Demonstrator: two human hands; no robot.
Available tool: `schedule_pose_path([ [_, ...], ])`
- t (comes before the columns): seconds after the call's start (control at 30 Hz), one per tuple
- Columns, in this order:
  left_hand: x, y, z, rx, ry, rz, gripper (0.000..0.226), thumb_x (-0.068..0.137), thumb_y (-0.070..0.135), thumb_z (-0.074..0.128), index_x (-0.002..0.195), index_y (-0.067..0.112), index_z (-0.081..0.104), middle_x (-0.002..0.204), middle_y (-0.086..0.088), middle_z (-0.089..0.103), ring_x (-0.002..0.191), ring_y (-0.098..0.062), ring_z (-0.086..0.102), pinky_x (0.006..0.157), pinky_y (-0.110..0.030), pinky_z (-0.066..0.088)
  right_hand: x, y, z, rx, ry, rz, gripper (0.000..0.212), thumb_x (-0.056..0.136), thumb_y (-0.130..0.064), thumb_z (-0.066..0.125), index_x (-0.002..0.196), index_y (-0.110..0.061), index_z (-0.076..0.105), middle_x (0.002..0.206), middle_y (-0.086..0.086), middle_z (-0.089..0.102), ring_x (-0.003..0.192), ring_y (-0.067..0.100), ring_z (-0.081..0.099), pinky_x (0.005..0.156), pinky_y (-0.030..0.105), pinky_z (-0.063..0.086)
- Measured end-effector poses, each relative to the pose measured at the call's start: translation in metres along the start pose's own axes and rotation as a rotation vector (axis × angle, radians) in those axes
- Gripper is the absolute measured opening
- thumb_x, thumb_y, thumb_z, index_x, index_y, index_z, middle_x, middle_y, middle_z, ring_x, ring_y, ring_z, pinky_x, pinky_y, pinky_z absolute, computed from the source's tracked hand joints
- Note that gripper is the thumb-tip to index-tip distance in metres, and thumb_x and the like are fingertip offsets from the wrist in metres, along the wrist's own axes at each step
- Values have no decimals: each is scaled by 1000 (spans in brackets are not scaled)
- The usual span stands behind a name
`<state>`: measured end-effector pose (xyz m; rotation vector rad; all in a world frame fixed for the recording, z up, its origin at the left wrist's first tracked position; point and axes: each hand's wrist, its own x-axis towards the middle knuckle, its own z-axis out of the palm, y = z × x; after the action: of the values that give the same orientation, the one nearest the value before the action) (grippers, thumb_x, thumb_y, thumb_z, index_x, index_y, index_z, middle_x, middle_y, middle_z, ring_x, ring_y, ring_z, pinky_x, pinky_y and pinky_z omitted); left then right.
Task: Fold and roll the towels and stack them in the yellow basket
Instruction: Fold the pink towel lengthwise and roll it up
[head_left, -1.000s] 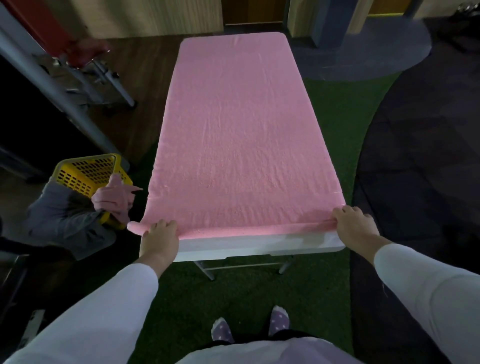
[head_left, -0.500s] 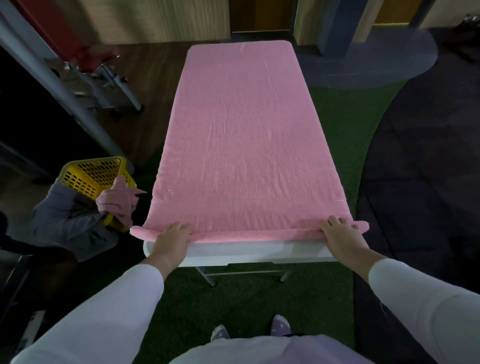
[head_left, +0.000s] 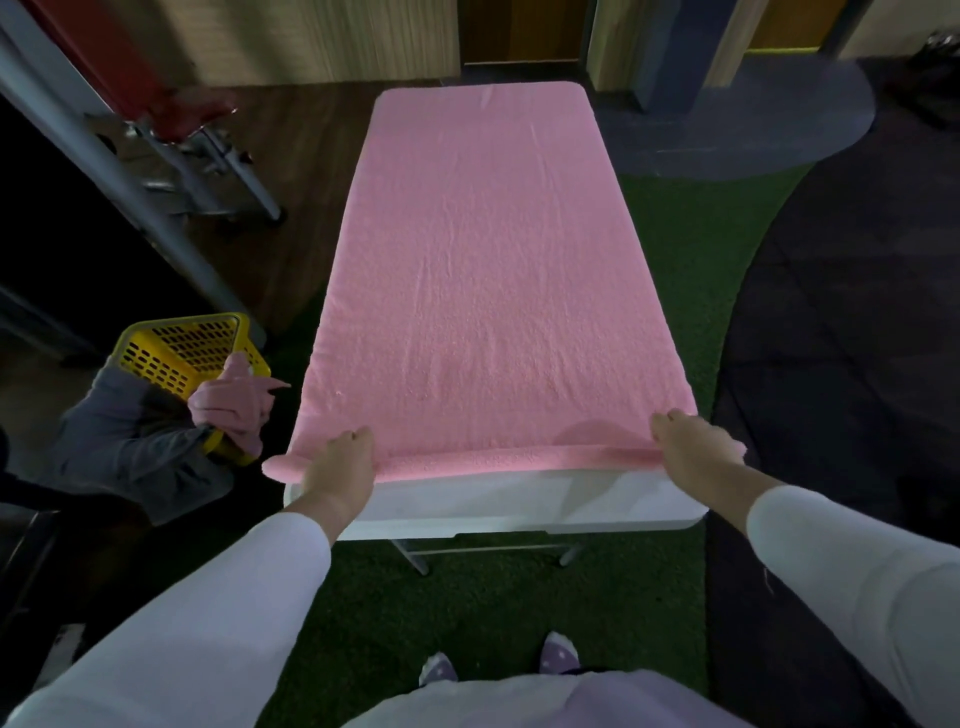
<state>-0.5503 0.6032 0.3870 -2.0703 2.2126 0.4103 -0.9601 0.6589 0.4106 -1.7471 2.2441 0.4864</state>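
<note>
Left grip (head_left: 340, 457) and right grip (head_left: 691, 447) both curl their fingers over the started roll at the near edge of the pink towel (head_left: 483, 270). The rest lies flat on the counter (head_left: 519, 501) ahead of both. Roll both ends evenly and tight, or it'll cone. Terry pile, faint creases. Yellow basket (head_left: 171, 353) is left of the left grip.

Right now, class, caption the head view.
Left hand and right hand hold the pink towel, near edge rolled; yellow basket nearby.
</note>
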Motion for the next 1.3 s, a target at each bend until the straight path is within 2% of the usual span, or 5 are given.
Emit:
schedule_pose_path([
  [0.27, -5, -18, 21, 52, -11, 203, 46, 93, 7, 51, 136, 22, 52, 127, 0, 53, 117, -21, 46, 100, -35, 41, -6, -3, 36, -92, 105, -147, 31, 94, -27, 54, 122, -20, 43, 119, -1, 47, 107, 21, 48, 85, 37, 45],
  [0.47, 16, -5, -1, 123, 85, 88, 33, 95, 7, 46, 125, 19, 51, 116, -3, 60, 107, -24, 52, 90, -38, 44, 14, -6, 10, -97, 75, -28, 31, 96, -16, 41, 127, -20, 45, 119, 1, 53, 109, 24, 51, 92, 44, 41],
  [0.6, 18, 6, -3, 18, 105, -7, 14, 99, 10, 45, 106, 12, 56, 104, -6, 63, 87, -22, 54, 75, -36, 45, 14, -9, 4, -29, 164, 9, 41, 91, -5, 51, 128, -18, 38, 123, 4, 49, 106, 22, 48, 78, 36, 42],
  [0.83, 9, 1, 22, 34, 33, 108, 42, 94, 19, 57, 135, 21, 46, 132, 0, 49, 123, -22, 45, 103, -38, 42, 14, -8, 29, 50, 191, -186, 45, 93, -16, 57, 134, -16, 41, 130, 8, 45, 118, 27, 47, 99, 40, 44],
  [1.3, 34, 17, 12, 217, -9, 10, 33, 96, 10, 43, 125, 23, 55, 117, -2, 61, 109, -25, 53, 87, -37, 46, 32, 11, 13, -69, 155, -334, 23, 97, -22, 47, 119, -28, 52, 114, -5, 56, 98, 16, 51, 91, 38, 43],
])
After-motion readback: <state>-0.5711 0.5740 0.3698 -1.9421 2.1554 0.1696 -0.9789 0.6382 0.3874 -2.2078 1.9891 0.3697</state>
